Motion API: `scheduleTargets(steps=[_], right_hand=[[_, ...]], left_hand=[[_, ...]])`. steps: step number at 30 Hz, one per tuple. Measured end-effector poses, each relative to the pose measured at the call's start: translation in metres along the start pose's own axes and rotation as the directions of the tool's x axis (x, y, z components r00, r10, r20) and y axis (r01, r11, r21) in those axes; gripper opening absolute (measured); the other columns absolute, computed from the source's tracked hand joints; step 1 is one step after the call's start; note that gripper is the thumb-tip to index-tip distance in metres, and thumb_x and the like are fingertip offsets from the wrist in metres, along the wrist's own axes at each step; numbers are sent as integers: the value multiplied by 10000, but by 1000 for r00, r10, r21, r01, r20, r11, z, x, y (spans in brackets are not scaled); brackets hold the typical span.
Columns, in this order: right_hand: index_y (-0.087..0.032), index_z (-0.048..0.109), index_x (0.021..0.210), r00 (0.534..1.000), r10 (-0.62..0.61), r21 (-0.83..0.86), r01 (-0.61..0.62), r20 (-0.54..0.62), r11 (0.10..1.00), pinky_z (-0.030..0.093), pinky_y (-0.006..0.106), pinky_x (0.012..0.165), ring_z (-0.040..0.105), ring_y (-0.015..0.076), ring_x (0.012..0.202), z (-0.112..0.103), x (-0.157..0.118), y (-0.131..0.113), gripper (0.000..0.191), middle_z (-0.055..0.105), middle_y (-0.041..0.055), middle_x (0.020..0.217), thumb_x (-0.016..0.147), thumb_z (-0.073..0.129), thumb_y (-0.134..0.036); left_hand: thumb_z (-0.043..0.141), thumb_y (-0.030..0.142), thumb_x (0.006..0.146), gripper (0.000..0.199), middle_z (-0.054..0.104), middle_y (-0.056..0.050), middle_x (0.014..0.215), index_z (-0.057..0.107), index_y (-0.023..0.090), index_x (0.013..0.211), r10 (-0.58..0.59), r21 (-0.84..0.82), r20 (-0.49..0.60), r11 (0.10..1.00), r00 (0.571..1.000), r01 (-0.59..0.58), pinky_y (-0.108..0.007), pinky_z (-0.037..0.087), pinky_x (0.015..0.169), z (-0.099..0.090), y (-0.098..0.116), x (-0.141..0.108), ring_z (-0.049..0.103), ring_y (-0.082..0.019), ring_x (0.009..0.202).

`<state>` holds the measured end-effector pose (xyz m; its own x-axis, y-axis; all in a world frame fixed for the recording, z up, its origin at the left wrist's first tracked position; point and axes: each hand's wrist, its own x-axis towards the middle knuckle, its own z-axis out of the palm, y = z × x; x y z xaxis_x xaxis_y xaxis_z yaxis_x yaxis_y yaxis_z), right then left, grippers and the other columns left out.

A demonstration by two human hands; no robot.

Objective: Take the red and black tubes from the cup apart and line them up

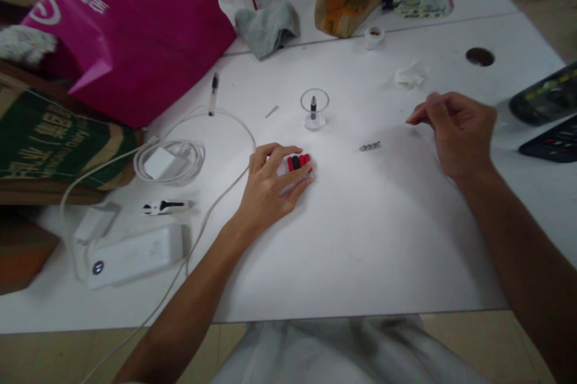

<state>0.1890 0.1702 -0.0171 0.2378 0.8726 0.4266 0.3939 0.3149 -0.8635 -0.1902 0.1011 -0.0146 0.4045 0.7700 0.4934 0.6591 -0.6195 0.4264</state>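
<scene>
On the clock face centred on the red and black pieces (296,163), with twelve o'clock straight ahead of the person, the pieces lay side by side in a short row on the white bench (356,246). The left hand (270,184) reached in from about seven o'clock, its fingers spread and bent around and over the row; whether they gripped it or only rested there could not be told. The right hand (464,128) hung over the bench toward three o'clock, thumb and forefinger brought together in a pinch; anything between their tips was too small to make out.

Between the two hands, a little above three o'clock, lay some small springs (370,146). Just past twelve o'clock stood a clear cup (314,123) with a dark pointed tip (313,107) upright inside its rim as seen from above. A thin pale sliver (272,111) lay at eleven o'clock, and a pen (213,95) at ten, well apart from the left hand.

At nine o'clock a white cable (198,161) was coiled around a charger (161,163). The clippers (165,208) lay between eight and nine, and a white power bank (135,256) at eight. A crumpled tissue (410,76) lay near two o'clock, a small round tub (374,38) at one, and a large pink bag (148,41) at ten, beyond the pen.
</scene>
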Motion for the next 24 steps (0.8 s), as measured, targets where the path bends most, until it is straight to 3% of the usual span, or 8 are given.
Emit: scheduleTargets(steps=[9, 15, 19, 24], right_hand=[[-248, 840, 814, 1000, 2, -10, -2, 3, 1000, 635, 369, 814, 750, 184, 721, -1, 1, 5, 484, 825, 21, 787, 1032, 814, -679], [-250, 834, 806, 1000, -10, -31, 10, 1, 999, 619, 370, 796, 748, 186, 718, -2, 1, 3, 452, 825, 23, 782, 1053, 813, -629], [-241, 838, 812, 1000, -10, -20, 10, 10, 1000, 612, 357, 811, 748, 173, 723, -2, 1, 3, 424, 823, 23, 788, 1068, 806, -578], [-246, 836, 818, 1000, -3, -23, 3, 3, 1000, 618, 369, 821, 739, 179, 715, -3, 2, 4, 456, 815, 23, 783, 1049, 811, -639]], left_hand=[[849, 355, 1056, 189, 796, -89, 1399, 890, 378, 1239, 18, 2, -12, 1000, 1000, -18, -614, 531, 1125, 1, 1, -1, 620, -355, 1306], [854, 356, 1055, 184, 804, -90, 1386, 894, 365, 1234, 49, 26, -14, 998, 999, -49, -610, 536, 1092, -1, 1, 0, 624, -356, 1264], [859, 359, 1052, 174, 806, -83, 1380, 898, 362, 1221, 31, 26, -15, 999, 999, -31, -583, 527, 1106, -1, 1, 0, 620, -340, 1265], [877, 393, 1032, 155, 815, -81, 1369, 898, 378, 1185, -14, 3, 1, 1000, 1000, 14, -606, 514, 1118, -2, 3, 1, 629, -354, 1273]])
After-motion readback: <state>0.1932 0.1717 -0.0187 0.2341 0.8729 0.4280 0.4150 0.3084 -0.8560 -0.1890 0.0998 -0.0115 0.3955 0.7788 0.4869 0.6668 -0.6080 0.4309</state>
